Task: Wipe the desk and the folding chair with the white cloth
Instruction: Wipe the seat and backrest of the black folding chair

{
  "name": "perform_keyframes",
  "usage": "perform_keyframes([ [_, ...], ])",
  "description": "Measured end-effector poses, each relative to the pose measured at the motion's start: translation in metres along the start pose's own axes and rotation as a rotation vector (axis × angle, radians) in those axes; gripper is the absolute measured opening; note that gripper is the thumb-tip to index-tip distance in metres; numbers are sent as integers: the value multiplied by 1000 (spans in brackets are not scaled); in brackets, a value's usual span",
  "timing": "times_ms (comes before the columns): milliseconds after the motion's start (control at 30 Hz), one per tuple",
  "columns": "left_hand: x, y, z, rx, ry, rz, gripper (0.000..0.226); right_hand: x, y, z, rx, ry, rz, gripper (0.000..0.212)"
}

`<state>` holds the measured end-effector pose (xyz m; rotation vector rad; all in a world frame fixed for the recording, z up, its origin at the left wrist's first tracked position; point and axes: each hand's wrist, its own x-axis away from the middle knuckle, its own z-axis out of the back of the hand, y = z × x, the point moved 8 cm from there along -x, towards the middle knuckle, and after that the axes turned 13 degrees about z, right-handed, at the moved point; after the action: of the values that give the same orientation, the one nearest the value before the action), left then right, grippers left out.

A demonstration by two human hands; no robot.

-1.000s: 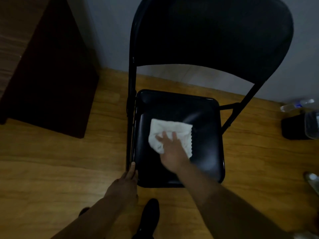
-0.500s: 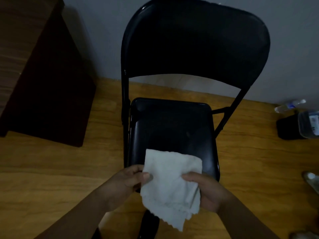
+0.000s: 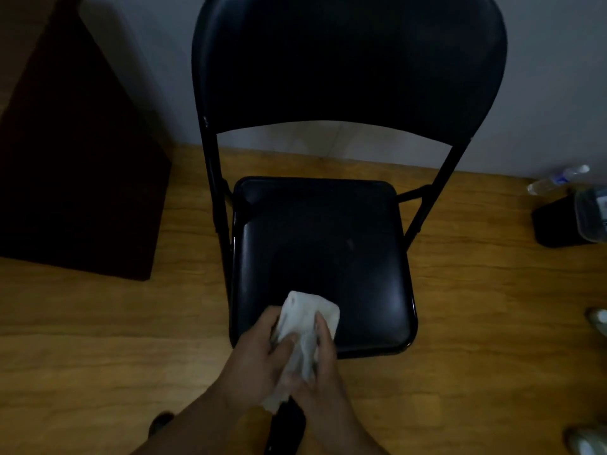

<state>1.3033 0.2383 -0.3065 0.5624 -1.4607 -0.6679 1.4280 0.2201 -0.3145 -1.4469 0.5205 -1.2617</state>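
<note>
A black folding chair (image 3: pixel 328 244) stands open against the wall, its seat bare. Above the seat's front edge I hold the white cloth (image 3: pixel 307 326) bunched and folded between both hands. My left hand (image 3: pixel 259 356) grips its left side, thumb on top. My right hand (image 3: pixel 323 369) presses it from the right, fingers over the fold. A dark brown desk (image 3: pixel 75 165) stands at the left, only its side panel showing.
The floor is light wood. A clear plastic bottle (image 3: pixel 558 182) lies by the wall at the right, next to a black box (image 3: pixel 555 221) with a clear container. Shoes (image 3: pixel 597 323) show at the right edge. My dark shoe (image 3: pixel 285 428) is below my hands.
The cloth lay on the seat under my right hand, then was lifted and held spread by both hands. Now it is folded into a compact bundle between them.
</note>
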Motion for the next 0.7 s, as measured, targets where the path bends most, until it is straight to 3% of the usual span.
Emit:
perform_keyframes([
  [167,27,9,-61,115,-376,140,54,13,27,40,-554,421,-256,69],
  [233,29,10,-68,208,-400,185,49,15,38,82,-524,586,-361,56],
  [300,25,5,-59,279,-299,239,39,5,23,124,-324,648,-235,47],
  [367,19,-7,-41,321,-134,278,34,-9,-23,154,132,596,121,47],
  [433,14,-18,-18,275,41,275,29,-26,-44,145,533,409,361,57],
  [533,9,-35,14,106,262,253,27,-47,2,91,975,-62,286,78],
  [567,8,-40,22,23,323,242,29,-49,22,78,1078,-140,237,88],
  [700,1,-54,51,-145,443,222,44,-73,53,56,1214,-72,133,99],
])
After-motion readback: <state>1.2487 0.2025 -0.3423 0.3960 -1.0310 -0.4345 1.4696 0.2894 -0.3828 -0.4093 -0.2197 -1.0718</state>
